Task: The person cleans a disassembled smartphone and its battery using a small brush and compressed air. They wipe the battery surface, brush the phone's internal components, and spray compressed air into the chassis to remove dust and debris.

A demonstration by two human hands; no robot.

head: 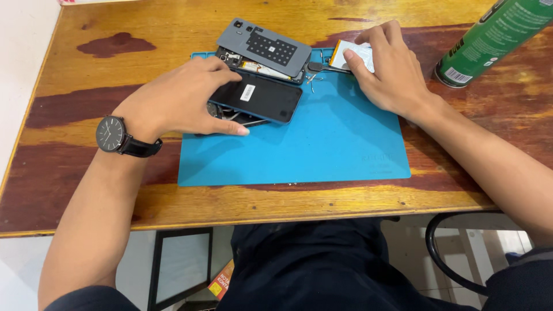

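On the wooden table (86, 190) lies a blue mat (322, 150), and all the phone parts are on its far side. The left hand (178, 101) holds the dark phone screen (259, 98) by its left end, the thumb near and the fingers far, so the screen is tilted a little above the mat. Under this screen there are some thin metal tools (245, 120), but the hand and the screen hide most of them and I cannot tell what kind they are.

Just behind the screen is the open phone body (253, 64), and the grey back cover (264, 47) lies across it and hides most of its inside.

The right hand (389, 72) rests on a white battery (352, 56) with an orange edge at the far right corner of the mat; the fingers are closed around it. The hand covers much of the battery.

At the far right a green spray can (492, 40) lies on the table, its top cut off by the picture edge. A black watch (112, 133) is on the left wrist.
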